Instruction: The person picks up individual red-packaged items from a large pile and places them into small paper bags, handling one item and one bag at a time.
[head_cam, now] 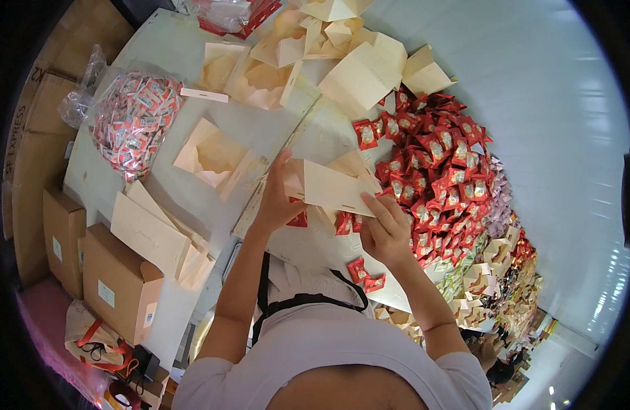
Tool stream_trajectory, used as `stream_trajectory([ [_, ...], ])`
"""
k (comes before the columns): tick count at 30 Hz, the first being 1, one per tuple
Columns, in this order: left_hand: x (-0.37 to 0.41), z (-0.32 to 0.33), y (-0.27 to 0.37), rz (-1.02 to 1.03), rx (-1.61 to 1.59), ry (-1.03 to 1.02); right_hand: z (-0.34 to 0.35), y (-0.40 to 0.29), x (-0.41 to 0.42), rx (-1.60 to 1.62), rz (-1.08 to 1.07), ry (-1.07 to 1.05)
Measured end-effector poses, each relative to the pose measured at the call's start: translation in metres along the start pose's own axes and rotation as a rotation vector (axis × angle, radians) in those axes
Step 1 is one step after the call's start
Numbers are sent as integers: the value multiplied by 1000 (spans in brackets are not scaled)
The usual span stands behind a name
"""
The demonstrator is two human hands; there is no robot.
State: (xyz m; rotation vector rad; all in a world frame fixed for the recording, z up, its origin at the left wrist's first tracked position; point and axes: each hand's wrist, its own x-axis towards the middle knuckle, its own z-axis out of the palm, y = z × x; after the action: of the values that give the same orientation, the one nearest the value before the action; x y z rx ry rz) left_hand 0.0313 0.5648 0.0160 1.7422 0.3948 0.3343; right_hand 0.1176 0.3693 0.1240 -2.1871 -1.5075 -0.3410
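A cream cardboard box is tilted in front of me, its flaps partly raised. My right hand grips its near right corner, fingers lying on the flat panel. Beside the box's left end is my left hand, thumb and fingers spread; whether it touches the flap I cannot tell. A red packet shows just below the left thumb, partly hidden. More red packets lie under the box's near edge. To the right of the box rises a large heap of red packets.
Open cream boxes cluster at the far side, with another to the left. A clear bag of small packets sits farther left. Flat cream cartons overlap the table edge near brown cardboard boxes. Two loose red packets lie near my waist.
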Motion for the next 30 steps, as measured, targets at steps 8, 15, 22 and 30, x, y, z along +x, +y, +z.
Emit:
stream_trajectory([
  [8,-46,-54,30,-166,141,-344,10,-26,-1,464,4,-301],
  [15,-109,-53,-19,-593,-373,-48,79,88,32,613,742,-314],
  [22,-139,-67,-7,-913,-456,41,179,188,31,-203,743,-632],
  [30,-142,-62,-3,-886,-630,35,82,153,35,91,563,99],
])
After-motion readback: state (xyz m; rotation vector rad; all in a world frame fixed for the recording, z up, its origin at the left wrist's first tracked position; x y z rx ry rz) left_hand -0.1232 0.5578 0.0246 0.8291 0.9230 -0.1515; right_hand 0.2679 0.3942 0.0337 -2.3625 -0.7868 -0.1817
